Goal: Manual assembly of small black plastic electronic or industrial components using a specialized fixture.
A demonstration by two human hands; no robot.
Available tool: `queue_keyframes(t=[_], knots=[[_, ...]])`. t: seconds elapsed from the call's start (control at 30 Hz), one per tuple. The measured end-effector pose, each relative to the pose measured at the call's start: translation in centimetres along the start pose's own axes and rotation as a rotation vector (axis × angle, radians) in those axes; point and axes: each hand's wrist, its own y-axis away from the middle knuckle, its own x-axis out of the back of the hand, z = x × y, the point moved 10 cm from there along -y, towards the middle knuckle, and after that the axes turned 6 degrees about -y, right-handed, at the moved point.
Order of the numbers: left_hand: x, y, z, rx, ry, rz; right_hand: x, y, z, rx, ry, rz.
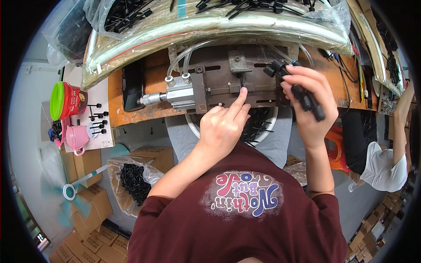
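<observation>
A dark metal clamping fixture (215,61) lies on the wooden bench, with a silver air cylinder (180,97) on its left side. In the fixture's middle, a thin black stem (240,81) points toward me below a small metal block (238,63). My left hand (224,129) stretches its index finger to the stem's near end; the other fingers bend loosely, and its thumb is hidden. Raised at the fixture's right end, my right hand (312,98) is closed around several black stemmed plastic parts (302,94), their thick heads sticking out past the fingers.
A white-rimmed basin (272,128) of black parts sits between my legs. Beyond the fixture stands a plastic-covered tray (219,27) of similar parts. At left are a red bucket (75,101), a pink cup (77,138) and a fan (69,192). Another person (386,164) sits at right.
</observation>
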Motion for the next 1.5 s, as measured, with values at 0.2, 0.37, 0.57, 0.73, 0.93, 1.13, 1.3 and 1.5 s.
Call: queue_keyframes(t=[0.2,0.37,0.57,0.73,0.93,1.13,1.3,1.5], knots=[[1.3,-0.6,-1.2,0.284,0.698,-0.039,-2.1,2.2,-3.1,0.412,0.171,-0.141],[3.6,-1.8,-0.7,0.204,0.904,0.093,-3.4,3.4,-3.9,0.52,0.222,-0.143],[3.4,-1.6,-1.0,0.211,1.054,0.001,-3.8,3.5,-3.9,0.541,0.195,-0.165],[4.0,-0.8,-0.3,0.153,0.856,-0.05,-2.2,2.6,-1.3,0.412,0.182,-0.056],[3.6,0.5,-0.4,0.103,0.588,-0.011,-1.1,1.8,-0.1,0.247,0.175,0.081],[1.8,0.8,-0.6,0.073,0.251,-0.052,-0.1,1.3,0.3,0.149,0.17,0.133],[0.2,0.2,0.1,-0.035,0.004,-0.073,0.3,1.7,0.7,-0.021,0.035,0.146],[-0.1,-0.7,0.1,-0.015,-0.017,-0.132,0.0,3.2,4.3,-0.536,-0.551,0.146]])
